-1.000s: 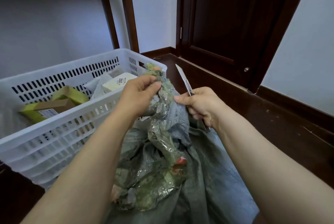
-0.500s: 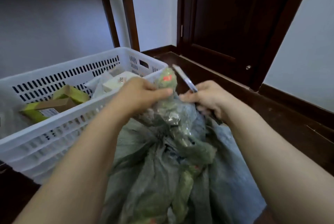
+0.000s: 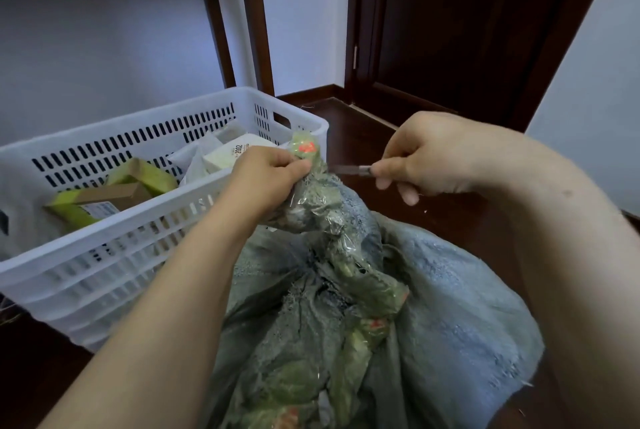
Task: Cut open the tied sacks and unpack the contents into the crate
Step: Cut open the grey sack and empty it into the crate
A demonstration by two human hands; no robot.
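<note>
The left hand (image 3: pixel 273 174) squeezes the twisted top (image 3: pixel 311 193) of the sack, with fingers and thumb curled tight around it. The right hand (image 3: pixel 429 158) is curled around a small knife (image 3: pixel 349 169). The blade points sideways at the twisted top and its tip is just beside it. I cannot tell if it touches yet.

The sack (image 3: pixel 457 297) is a grey-blue woven one. It sits on the floor between the arms, right next to the white crate (image 3: pixel 104 255). The top is wound with shiny clear tape (image 3: pixel 346 255) with green and red bits on it. The sack cloth looks soft and floppy, so it will likely sag if let go. The tape looks slippery and bunched up. The best place to hold is probably the twisted top, well away from the blade.

The crate already holds a green box (image 3: pixel 145 172) and a white box (image 3: pixel 228 157). The floor (image 3: pixel 360 127) is dark wood. Behind stand a dark door (image 3: pixel 450 30), a pale wall (image 3: pixel 86 30) and dark wooden legs (image 3: pixel 258 20).
</note>
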